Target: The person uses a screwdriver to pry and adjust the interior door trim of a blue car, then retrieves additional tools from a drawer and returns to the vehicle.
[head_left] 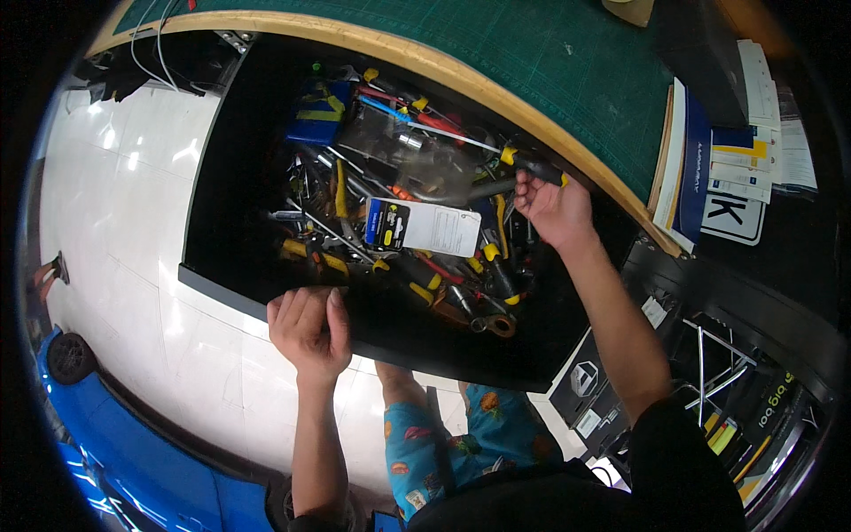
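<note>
An open black drawer (232, 199) holds a jumble of hand tools. My left hand (310, 330) is closed over its front edge, fingers curled and thumb alongside. On the far right of the pile, my right hand (558, 211) has its fingers closed at the black-and-yellow handle of a long-shafted screwdriver (532, 166). That screwdriver lies slanted over the other tools, its shaft pointing left. Mid-pile lies a white card package (443, 229) with a blue and black end. Around it are more yellow-and-black screwdrivers (501, 273), a blue case (317, 113) and a clear plastic bag (434, 173).
Above the drawer spans a wood-edged bench with a green cutting mat (496, 44). Books and papers (678, 168) stand at its right end. Boxes and a metal frame (709, 355) are at lower right. A blue car (133, 443) stands on the white floor, lower left.
</note>
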Motion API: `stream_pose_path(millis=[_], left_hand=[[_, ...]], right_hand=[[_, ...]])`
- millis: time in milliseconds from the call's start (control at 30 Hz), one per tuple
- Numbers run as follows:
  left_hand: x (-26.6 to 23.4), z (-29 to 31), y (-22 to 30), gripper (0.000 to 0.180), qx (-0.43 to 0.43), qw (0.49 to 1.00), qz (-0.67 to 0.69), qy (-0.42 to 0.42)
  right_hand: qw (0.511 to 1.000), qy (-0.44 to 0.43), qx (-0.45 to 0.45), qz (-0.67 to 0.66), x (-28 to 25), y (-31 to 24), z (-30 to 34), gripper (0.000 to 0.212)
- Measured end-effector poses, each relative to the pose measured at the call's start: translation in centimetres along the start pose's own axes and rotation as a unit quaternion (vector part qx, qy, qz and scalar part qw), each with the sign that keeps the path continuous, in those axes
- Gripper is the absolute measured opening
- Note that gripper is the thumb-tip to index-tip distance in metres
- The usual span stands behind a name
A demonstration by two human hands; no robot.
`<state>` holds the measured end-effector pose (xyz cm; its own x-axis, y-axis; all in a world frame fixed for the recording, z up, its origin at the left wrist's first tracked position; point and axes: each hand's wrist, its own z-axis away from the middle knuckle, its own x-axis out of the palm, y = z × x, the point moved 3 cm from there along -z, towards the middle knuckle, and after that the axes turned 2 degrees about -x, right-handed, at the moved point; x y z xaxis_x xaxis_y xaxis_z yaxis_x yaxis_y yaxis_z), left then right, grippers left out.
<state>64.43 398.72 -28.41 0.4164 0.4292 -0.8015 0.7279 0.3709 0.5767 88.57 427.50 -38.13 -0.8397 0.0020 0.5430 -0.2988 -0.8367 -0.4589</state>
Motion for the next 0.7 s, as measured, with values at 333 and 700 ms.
stream_pose_path(millis=[333,700], left_hand=[[0.3,0.5,-0.7,0.011,0.017,0.998,0.03,0.047],[0.4,0.4,-0.6,0.016,0.022,0.997,0.034,0.058]], right_hand=[[0.999,0.016,-0.029,-0.035,0.7,0.2,0.4,0.044],[0.996,0.032,-0.054,-0.058,-1.0,1.0,-1.9,0.043]])
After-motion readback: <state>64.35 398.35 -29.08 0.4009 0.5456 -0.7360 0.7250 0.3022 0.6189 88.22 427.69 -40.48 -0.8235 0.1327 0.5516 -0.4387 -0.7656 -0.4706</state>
